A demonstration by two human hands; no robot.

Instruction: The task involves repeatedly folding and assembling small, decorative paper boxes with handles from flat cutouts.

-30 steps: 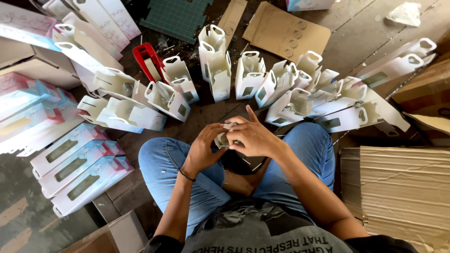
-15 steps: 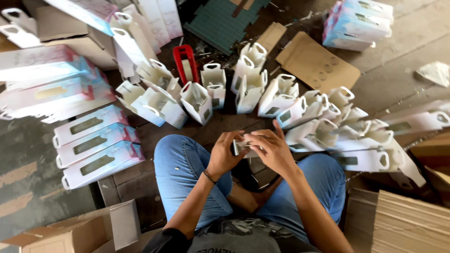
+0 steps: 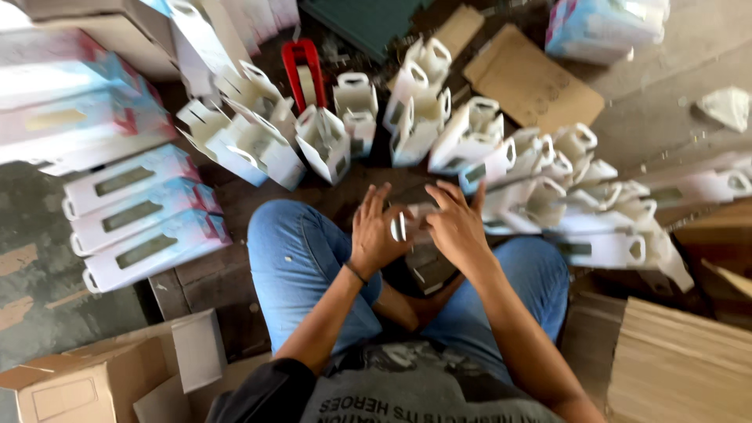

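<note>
Hands meet above your lap: keep the left hand (image 3: 374,235) and right hand (image 3: 454,227) closed on the small white carton (image 3: 401,225) pinched between them, pressing both sides evenly, clear of the standing white cartons (image 3: 415,129).

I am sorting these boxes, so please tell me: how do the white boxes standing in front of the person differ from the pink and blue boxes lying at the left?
The white handled boxes stand upright and opened, crowded unevenly; the pink and blue window boxes lie flat, closed, in a neat row. The white ones are plain; the flat ones are coloured, each with a long window. Both kinds have cut-out handles. The left hand and right hand hold a small white piece.
</note>
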